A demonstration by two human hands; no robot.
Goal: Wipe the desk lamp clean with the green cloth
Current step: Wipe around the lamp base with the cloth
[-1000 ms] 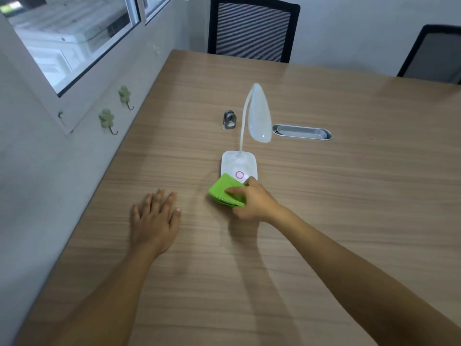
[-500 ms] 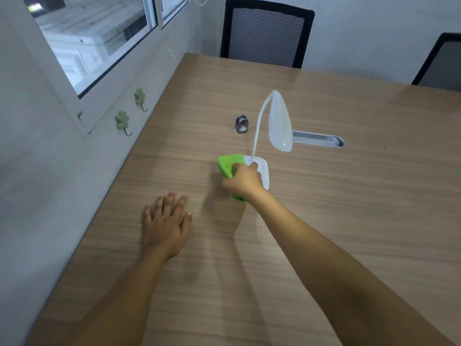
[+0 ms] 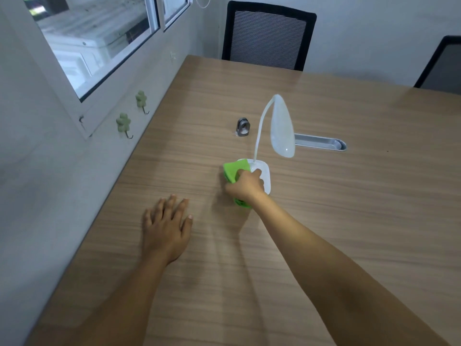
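Note:
A white desk lamp (image 3: 282,126) stands mid-table, its thin curved neck rising from a flat white base (image 3: 265,174) and its oval head hanging over the right. My right hand (image 3: 247,187) grips the folded green cloth (image 3: 235,169) and presses it on the left part of the base, covering most of that base. My left hand (image 3: 167,228) lies flat on the wooden table (image 3: 349,221), fingers spread, to the lower left of the lamp and holding nothing.
A small metal clip-like object (image 3: 243,127) sits behind the lamp. A silver cable slot (image 3: 320,143) is set in the table at right. Black mesh chairs (image 3: 268,36) stand at the far edge. A wall with green hooks (image 3: 123,123) runs along the left.
My right hand has carried the green cloth from the near edge of the lamp base up onto its left part. The left hand has stayed flat in place.

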